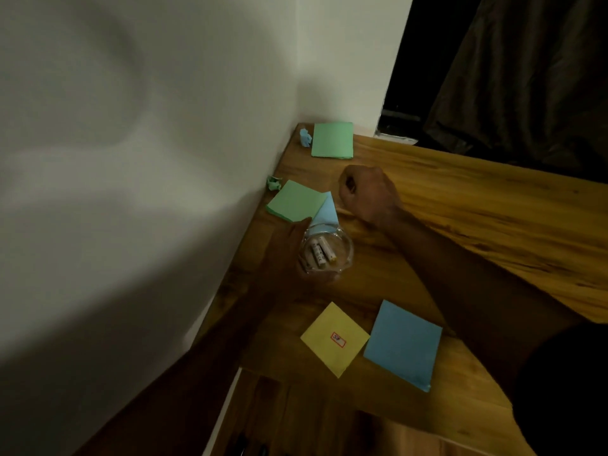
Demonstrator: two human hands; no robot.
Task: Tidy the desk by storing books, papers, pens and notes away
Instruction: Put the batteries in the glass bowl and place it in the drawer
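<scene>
Your left hand (289, 250) wraps clear glass (340, 258), white markers (320, 253) inside, at left side of wooden desk (460, 205). Your right hand (368, 195) curled in fist just beyond glass. Green pad (292, 200) overlaps blue note (326, 212) behind glass. Yellow note (334, 339) and blue pad (403, 343) side by side nearer you.

Place: dimly lit home study corner.
Furniture: brown wooden desk (477, 205) set against a white plaster wall (148, 143).
Window side: dark draped curtain (526, 77).
Stationery: square coloured paper notes (403, 343).
</scene>
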